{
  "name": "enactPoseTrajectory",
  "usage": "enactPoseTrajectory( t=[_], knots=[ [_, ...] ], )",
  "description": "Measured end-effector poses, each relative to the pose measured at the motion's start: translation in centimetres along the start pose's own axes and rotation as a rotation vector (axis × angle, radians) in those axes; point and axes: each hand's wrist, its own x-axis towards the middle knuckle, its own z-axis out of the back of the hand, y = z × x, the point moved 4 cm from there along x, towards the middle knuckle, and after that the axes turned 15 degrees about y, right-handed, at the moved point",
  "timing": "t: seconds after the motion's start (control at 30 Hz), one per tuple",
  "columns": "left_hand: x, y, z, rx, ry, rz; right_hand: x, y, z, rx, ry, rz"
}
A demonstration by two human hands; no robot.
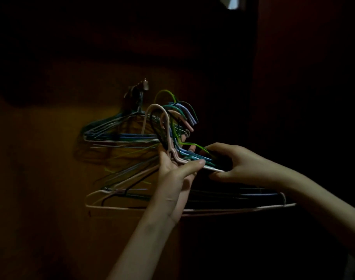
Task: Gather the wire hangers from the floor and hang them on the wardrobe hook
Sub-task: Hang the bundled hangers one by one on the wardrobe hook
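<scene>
The room is very dim, and both bare hands are raised in front of a brown wardrobe panel (41, 158). The left hand (177, 168) comes up from six o'clock, palm turned toward the viewer, thumb pressed across the necks of a bundle of wire hangers (172, 126), fingers curled behind them. The right hand (231, 164) reaches in from four o'clock and grips the same bundle just beside the left, its fingers wrapped over the sloping shoulders of the wires and its thumb underneath. The bundle mixes pink, blue, teal, green and black hangers; their curved tops fan out toward twelve o'clock above the hands, and their bottom bars spread low from eight to four o'clock. At ten o'clock from the hands, a second set of hangers (116, 134) already hangs from a small metal wardrobe hook (141, 87) on the panel, close to the held bundle's hooks; whether they touch is too dark to tell.
</scene>
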Motion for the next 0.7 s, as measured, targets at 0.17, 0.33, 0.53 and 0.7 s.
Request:
enactPoseTrajectory(
  t=[0.17, 0.33, 0.53, 0.7],
  knots=[
    [-0.9, -2.3, 3.4, 0.018, -0.065, -0.029, 3.6, 1.6, -2.4, 0.053, 0.064, 0.014],
    [-0.7, -4.0, 5.4, 0.031, -0.146, -0.113, 5.8, 2.0, -2.6, 0.144, 0.044, 0.038],
    [0.0, -4.9, 7.3, 0.062, -0.236, -0.137, 7.5, 1.1, -2.2, 0.154, -0.084, 0.098],
    [1.3, -5.0, 8.8, 0.066, -0.280, -0.133, 10.5, -0.2, -1.9, 0.162, -0.196, 0.113]
  ],
)
